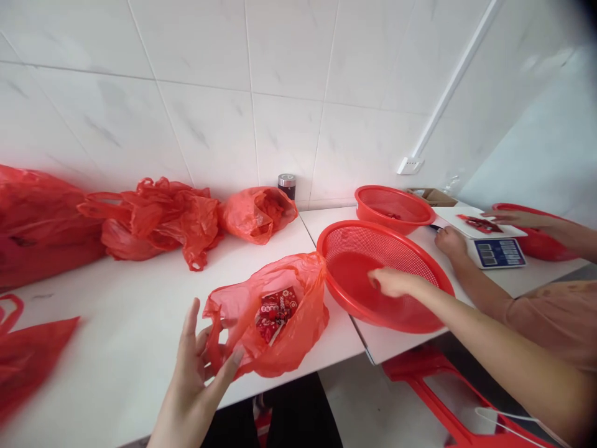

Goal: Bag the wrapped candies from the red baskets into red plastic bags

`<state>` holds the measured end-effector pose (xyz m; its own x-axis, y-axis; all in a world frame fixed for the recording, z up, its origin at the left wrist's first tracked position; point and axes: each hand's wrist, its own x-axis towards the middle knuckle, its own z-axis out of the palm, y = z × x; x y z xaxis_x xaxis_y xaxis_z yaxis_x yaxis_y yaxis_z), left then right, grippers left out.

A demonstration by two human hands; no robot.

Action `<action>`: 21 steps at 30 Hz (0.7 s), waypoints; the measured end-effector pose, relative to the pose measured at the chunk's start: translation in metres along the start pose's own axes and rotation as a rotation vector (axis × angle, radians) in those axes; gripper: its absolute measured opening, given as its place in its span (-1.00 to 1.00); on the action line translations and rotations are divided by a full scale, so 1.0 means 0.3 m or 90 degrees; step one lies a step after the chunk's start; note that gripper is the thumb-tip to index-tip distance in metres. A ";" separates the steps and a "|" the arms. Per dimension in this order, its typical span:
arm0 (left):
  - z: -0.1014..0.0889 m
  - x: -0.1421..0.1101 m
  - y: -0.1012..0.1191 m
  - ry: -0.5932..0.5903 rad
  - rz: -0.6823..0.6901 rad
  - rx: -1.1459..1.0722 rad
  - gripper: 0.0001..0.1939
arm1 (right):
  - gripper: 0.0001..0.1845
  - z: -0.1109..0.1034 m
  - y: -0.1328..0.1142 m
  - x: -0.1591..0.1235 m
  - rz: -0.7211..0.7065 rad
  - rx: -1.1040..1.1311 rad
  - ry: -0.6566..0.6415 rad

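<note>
My left hand grips the near-left edge of a red plastic bag, some fingers behind the film and the thumb in front. The bag's mouth gapes upward, showing several small red patterned packets inside. Over to the right, my right hand reaches into a large red perforated basket. Its fingers are curled closed; whatever they may hold is hidden. The basket's visible floor is plain red, and its left rim touches the bag.
Red plastic bags line the wall, near a dark jar. Another bag lies left. Behind the basket stands a red basin. At right, a co-worker's hands are at a scale. A red stool stands below.
</note>
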<state>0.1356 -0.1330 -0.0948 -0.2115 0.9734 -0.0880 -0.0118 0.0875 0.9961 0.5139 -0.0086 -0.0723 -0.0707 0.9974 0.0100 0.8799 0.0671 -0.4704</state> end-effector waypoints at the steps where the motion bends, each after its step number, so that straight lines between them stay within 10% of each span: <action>1: -0.003 0.005 0.000 0.010 0.003 -0.008 0.03 | -0.89 -0.018 -0.036 0.006 -0.006 0.004 -0.023; 7: -0.008 0.037 0.004 -0.001 -0.123 -0.218 -0.18 | -0.86 -0.039 -0.440 -0.031 -0.247 0.227 0.040; 10: -0.017 0.042 0.004 -0.010 -0.179 -0.306 -0.41 | -0.94 0.018 -0.567 -0.053 -0.352 0.093 -0.034; 13: -0.041 0.037 -0.003 0.003 -0.165 -0.322 -0.64 | -0.85 0.059 -0.570 -0.060 -0.390 -0.198 -0.174; 21: -0.096 0.028 0.015 -0.029 -0.016 -0.145 -0.77 | -0.87 0.003 -0.454 -0.068 -0.172 -0.418 -0.106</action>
<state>0.1056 -0.1303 -0.0908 -0.1646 0.9804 -0.1081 -0.2381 0.0669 0.9689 0.3951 -0.0382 -0.0094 -0.3505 0.9303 -0.1086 0.9180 0.3641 0.1568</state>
